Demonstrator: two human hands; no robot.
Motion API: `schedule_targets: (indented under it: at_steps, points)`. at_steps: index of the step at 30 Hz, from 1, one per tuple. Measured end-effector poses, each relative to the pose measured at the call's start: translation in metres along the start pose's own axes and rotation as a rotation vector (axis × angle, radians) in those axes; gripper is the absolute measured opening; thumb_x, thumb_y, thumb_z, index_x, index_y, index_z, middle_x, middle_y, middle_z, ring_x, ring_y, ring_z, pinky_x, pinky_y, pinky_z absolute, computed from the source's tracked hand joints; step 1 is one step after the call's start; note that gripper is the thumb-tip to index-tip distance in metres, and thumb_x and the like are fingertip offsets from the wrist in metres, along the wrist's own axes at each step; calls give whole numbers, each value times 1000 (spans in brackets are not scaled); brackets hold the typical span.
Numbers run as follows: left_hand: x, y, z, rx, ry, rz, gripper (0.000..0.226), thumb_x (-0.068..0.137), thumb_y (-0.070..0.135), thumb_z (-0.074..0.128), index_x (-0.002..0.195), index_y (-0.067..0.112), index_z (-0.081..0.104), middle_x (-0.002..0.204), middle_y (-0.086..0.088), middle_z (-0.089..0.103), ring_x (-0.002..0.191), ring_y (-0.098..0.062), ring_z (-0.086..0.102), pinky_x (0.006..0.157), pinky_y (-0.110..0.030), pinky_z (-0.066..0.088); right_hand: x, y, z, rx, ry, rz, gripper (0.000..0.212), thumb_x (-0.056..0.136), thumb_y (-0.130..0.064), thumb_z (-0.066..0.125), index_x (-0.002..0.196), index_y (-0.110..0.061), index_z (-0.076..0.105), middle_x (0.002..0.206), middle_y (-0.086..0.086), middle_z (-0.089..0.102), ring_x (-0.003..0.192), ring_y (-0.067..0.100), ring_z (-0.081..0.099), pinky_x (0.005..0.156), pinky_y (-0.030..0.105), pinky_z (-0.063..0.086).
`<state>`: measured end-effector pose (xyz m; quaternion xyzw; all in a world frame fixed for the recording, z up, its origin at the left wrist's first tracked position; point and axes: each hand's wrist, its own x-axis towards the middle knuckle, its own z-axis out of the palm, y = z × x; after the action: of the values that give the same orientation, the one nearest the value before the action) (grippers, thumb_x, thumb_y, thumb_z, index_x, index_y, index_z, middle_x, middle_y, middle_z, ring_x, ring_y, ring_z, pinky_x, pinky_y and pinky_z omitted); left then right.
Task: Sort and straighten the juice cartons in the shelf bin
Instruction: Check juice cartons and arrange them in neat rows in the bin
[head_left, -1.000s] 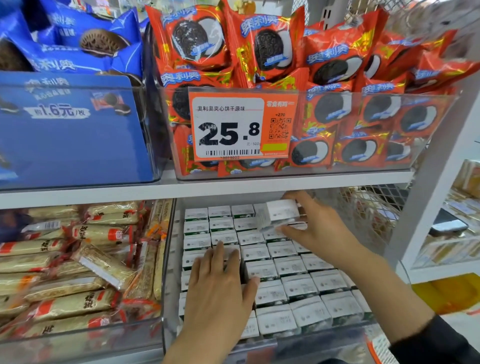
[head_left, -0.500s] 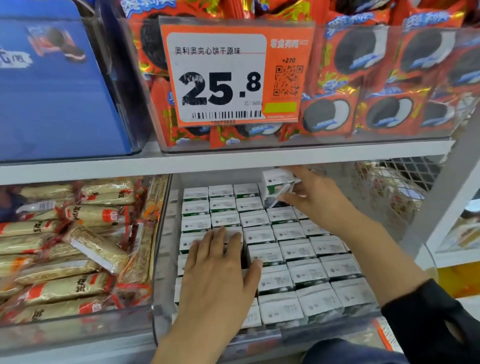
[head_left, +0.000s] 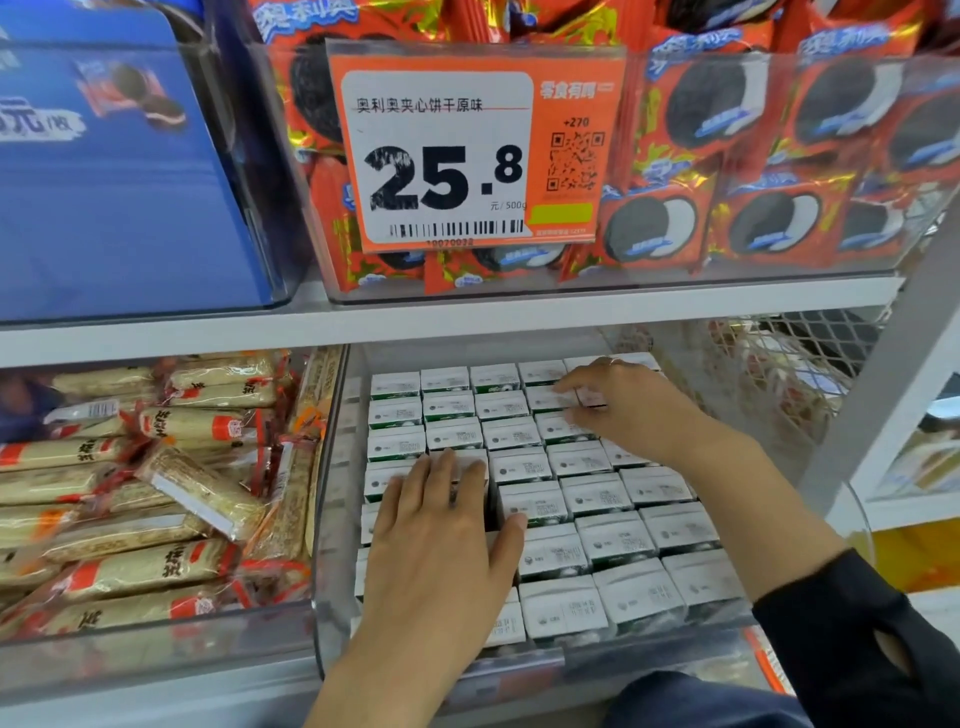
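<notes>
Straightening step: left hand (head_left: 441, 540) lying flat, pressing juice cartons (head_left: 587, 499); right hand (head_left: 623, 405) flat, patting back row. Next: nudging gaps closed.

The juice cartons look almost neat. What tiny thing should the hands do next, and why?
Probably press the right hand flat to seat the back-row juice cartons level. Its fingers rest on them, while the left hand lies flat on the front rows.
</notes>
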<state>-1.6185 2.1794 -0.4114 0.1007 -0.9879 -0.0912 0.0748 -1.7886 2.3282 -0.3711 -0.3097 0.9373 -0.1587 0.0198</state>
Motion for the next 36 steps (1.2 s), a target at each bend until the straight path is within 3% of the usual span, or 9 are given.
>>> schedule_targets:
  at_steps: [6,10,14,18,23,28,31,33,36]
  points:
    - [0,0,1,-1,15,-2,67,91,62,12,150,29,19,159,5,16,147,-13,5,118,-32,-4,-1,-11,-11,-88,-185,11,32,89,-34,62,121,-30,58,130,-3,49,116,16,49,93,30,42]
    - [0,0,1,-2,20,5,65,93,61,14,150,28,20,159,5,17,146,-13,5,118,-32,-4,3,-19,-10,-133,-191,43,34,89,-37,60,122,-29,55,132,-2,45,87,12,48,80,27,39]
    - [0,-1,1,-3,7,6,67,93,62,12,150,28,17,160,5,13,147,-13,3,118,-32,-5,10,-26,-7,-186,-216,57,40,87,-40,62,124,-28,56,134,0,41,119,19,47,92,35,44]
    - [0,0,0,2,-13,5,68,93,62,11,151,27,15,160,4,11,147,-13,0,118,-33,-6,12,-26,-7,-216,-248,39,42,88,-45,61,126,-27,55,136,1,38,125,20,41,98,38,42]
    - [0,0,0,20,-6,5,67,93,62,12,151,27,16,160,4,12,147,-14,2,119,-35,-4,3,-21,0,-185,-211,-17,41,98,-36,48,135,-18,45,143,5,35,129,23,37,104,36,35]
    - [0,1,0,-7,-6,-1,66,94,61,14,151,26,17,160,3,13,147,-15,3,119,-35,-3,-17,-21,-13,-97,70,-69,37,101,-31,40,132,-11,41,129,11,48,99,26,54,71,28,35]
    - [0,-2,2,-31,7,5,65,94,61,14,150,28,17,159,4,13,147,-15,3,120,-35,-3,-41,-22,-13,-128,237,-91,39,100,-31,40,134,-12,39,124,12,55,98,28,57,67,34,43]
    - [0,-3,3,-38,23,2,64,94,61,15,150,28,18,159,5,15,147,-14,5,120,-34,-2,-57,-24,-13,-98,366,-126,41,98,-33,41,133,-12,42,118,10,58,97,29,57,60,32,37]
    - [1,-2,1,-94,68,17,61,95,60,22,148,29,23,156,8,21,145,-12,11,120,-31,5,-79,-32,-17,146,502,-112,47,93,-44,34,127,-16,50,105,1,62,90,19,57,58,28,32]
